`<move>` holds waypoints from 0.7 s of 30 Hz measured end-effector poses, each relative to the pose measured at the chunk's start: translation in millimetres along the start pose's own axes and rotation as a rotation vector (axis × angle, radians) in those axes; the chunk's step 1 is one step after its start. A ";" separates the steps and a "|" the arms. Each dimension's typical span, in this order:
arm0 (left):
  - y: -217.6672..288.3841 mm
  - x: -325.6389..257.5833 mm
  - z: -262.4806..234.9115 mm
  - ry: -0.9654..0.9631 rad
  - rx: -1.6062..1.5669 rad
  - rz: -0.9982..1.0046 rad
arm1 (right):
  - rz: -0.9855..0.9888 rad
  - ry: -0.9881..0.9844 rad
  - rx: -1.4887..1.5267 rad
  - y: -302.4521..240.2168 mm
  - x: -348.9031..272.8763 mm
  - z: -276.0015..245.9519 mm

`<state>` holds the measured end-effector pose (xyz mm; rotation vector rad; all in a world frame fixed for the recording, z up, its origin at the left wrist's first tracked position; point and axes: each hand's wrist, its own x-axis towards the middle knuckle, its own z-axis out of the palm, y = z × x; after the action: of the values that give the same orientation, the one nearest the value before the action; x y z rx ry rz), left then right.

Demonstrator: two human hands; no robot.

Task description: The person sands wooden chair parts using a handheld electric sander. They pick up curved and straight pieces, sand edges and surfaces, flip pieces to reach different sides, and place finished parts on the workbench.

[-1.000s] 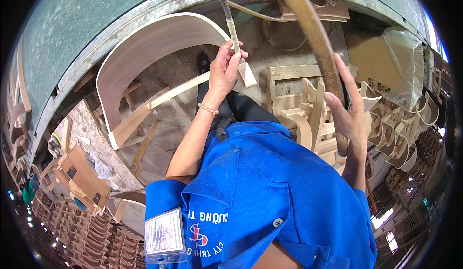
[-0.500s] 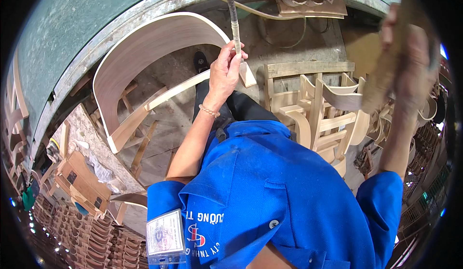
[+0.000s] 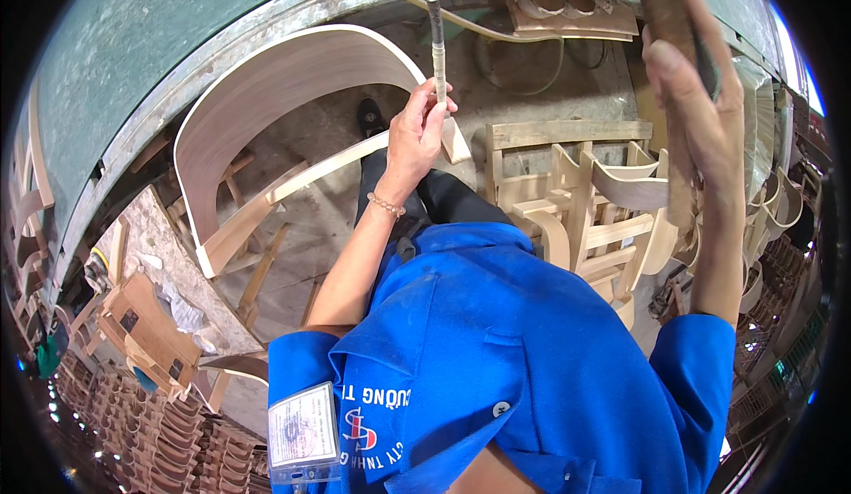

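A slim chisel-like rod (image 3: pixel 436 46) is gripped upright in the left hand (image 3: pixel 417 135), its lower end set against the end of the curved plywood chair back (image 3: pixel 266 95) — apparently so it can be struck. At the far right a wooden mallet (image 3: pixel 669 15) is clenched in the raised right hand (image 3: pixel 700 104), above unfinished chair frames (image 3: pixel 576 202)

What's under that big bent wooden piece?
Under the curved plywood chair back, pale wooden chair rails and dusty floor show. The left hand, gripping a thin rod, hides its right end.
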<state>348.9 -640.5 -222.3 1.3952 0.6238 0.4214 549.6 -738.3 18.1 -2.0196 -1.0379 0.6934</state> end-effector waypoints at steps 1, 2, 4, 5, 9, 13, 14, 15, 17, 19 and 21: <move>0.8 -0.6 0.0 -0.004 0.014 -0.013 | 0.011 -0.045 -0.030 4.7 -0.9 -0.2; 0.1 -0.5 0.5 -0.009 0.019 -0.001 | 0.018 -0.089 -0.064 6.4 -0.6 -0.1; -0.9 -1.1 1.8 -0.019 0.027 0.022 | 0.070 -0.521 -0.680 -5.5 -3.6 4.4; -0.8 -1.0 1.2 -0.031 0.025 0.007 | 0.037 -0.472 -0.562 -7.5 -4.4 4.8; 13.8 -3.0 -5.7 -0.124 -0.458 -0.250 | -0.133 -0.196 -0.115 0.3 -8.9 2.0; 34.1 -16.6 -41.9 -0.142 -0.947 -0.263 | 0.022 -0.023 0.188 27.5 -16.9 13.4; 36.2 -22.2 -55.9 -0.076 -0.904 -0.221 | 0.000 0.012 0.103 42.9 -19.1 21.1; 34.5 -28.0 -74.9 0.004 -0.839 -0.203 | -0.023 0.042 0.015 58.1 -19.7 30.2; 29.1 -40.3 -104.6 0.163 -0.768 -0.178 | -0.111 0.003 -0.074 87.6 -26.5 72.3; 23.1 -60.0 -123.3 0.333 -0.749 -0.192 | -0.169 -0.107 -0.177 107.2 -35.4 121.8; 20.4 -83.3 -134.5 0.416 -0.657 -0.212 | -0.166 -0.212 -0.292 116.3 -55.8 164.0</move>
<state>201.6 -584.9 -196.9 0.6092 0.8633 0.6805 451.3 -769.9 -163.2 -2.1040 -1.4868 0.7124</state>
